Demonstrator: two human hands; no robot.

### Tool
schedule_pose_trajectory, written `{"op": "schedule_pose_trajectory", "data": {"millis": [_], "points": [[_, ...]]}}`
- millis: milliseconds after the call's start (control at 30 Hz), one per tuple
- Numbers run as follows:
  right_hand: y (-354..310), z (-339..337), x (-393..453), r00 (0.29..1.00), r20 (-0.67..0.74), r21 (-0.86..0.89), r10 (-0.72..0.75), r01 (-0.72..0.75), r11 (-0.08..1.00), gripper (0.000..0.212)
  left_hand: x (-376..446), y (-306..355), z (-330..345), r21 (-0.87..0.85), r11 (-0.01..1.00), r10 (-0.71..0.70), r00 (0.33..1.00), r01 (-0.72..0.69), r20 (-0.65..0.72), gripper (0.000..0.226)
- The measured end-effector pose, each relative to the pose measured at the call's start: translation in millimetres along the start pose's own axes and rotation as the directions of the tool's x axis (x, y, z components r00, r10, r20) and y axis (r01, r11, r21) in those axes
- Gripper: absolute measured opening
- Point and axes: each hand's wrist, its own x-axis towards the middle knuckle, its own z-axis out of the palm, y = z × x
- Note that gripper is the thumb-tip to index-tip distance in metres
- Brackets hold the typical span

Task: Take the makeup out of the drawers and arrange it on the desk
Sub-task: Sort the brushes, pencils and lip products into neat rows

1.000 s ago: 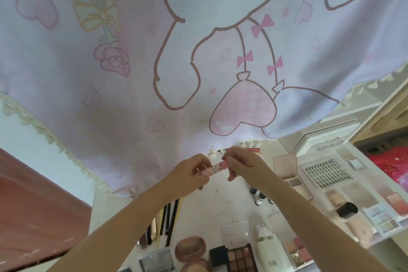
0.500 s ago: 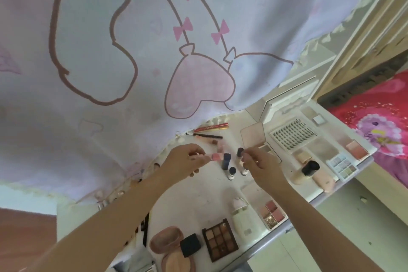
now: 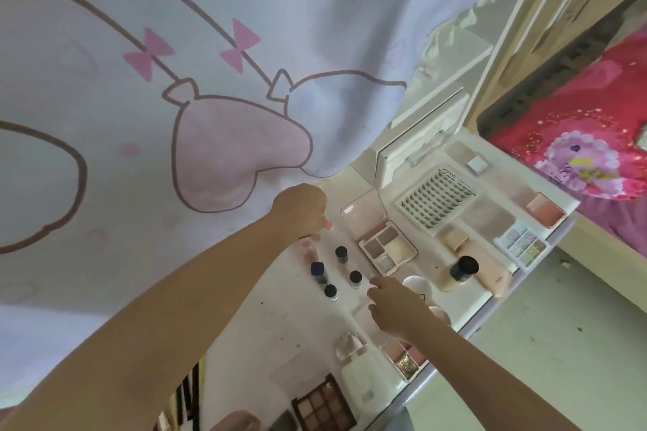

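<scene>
The left arm reaches up from the bottom left corner toward the far edge of the white desk; the left hand is curled tight like a fist, and it pinches a small pink tube whose tip pokes out by the knuckles; the tube is over the desk near the far edge, by the soft curtain with pink bows and a big heart; just below it stand four little round bottles with black caps and one with a blue cap; next to them lies a flat pink palette, open, with shiny squares of colour; the right arm comes up from the bottom right; the right hand is loose, fingers stretched toward the bottles, holding nothing; farther right a ribbed white lash tray sits near the desk's right edge.
</scene>
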Motion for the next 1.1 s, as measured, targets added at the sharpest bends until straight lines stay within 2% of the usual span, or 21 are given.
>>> {"op": "schedule_pose_trajectory", "data": {"millis": [133, 233, 367, 533, 700, 867, 1033, 1100], "points": [[6.2, 4.5, 3.7, 1.0, -0.006, -0.003, -0.028, 0.028, 1.0, 0.034, 22.6, 12.2, 16.3, 0.16, 0.987, -0.019, 0.995, 0.003, 0.1, 0.025], [9.1, 6.5, 5.0, 0.999, 0.008, -0.003, -0.044, 0.044, 0.999, 0.034, 28.4, 18.2, 28.8, 0.213, 0.977, -0.02, 0.993, -0.006, 0.116, 0.004], [9.3, 5.7, 3.5, 0.999, 0.003, -0.002, -0.051, 0.051, 0.999, 0.032, 31.0, 21.9, 43.6, 0.248, 0.969, -0.029, 0.996, 0.006, 0.089, 0.014], [7.5, 7.3, -0.1, 0.998, -0.035, -0.009, -0.047, 0.047, 0.999, 0.032, 29.5, 22.0, 45.0, 0.265, 0.964, -0.02, 0.994, -0.009, 0.107, 0.014], [8.1, 9.3, -1.9, 0.996, -0.047, -0.01, -0.071, 0.071, 0.997, 0.033, 27.7, 23.8, 43.3, 0.162, 0.987, -0.007, 0.995, -0.009, 0.098, 0.021], [9.4, 0.8, -7.0, 0.995, -0.049, -0.009, -0.091, 0.09, 0.996, 0.033, 20.4, 15.3, 35.0, 0.033, 0.999, -0.03, 0.999, 0.03, -0.017, 0.03], [-7.1, -40.1, -16.4, 0.937, -0.331, 0.028, -0.113, 0.129, 0.991, 0.029, -8.1, -29.7, 30.7, -0.174, 0.968, -0.209, 0.966, 0.182, -0.154, 0.034], [-24.0, -69.3, -10.3, 0.905, -0.397, 0.049, -0.151, 0.185, 0.981, 0.025, -26.4, -54.4, 39.3, -0.219, 0.937, -0.305, 0.943, 0.273, -0.131, 0.03]]}}
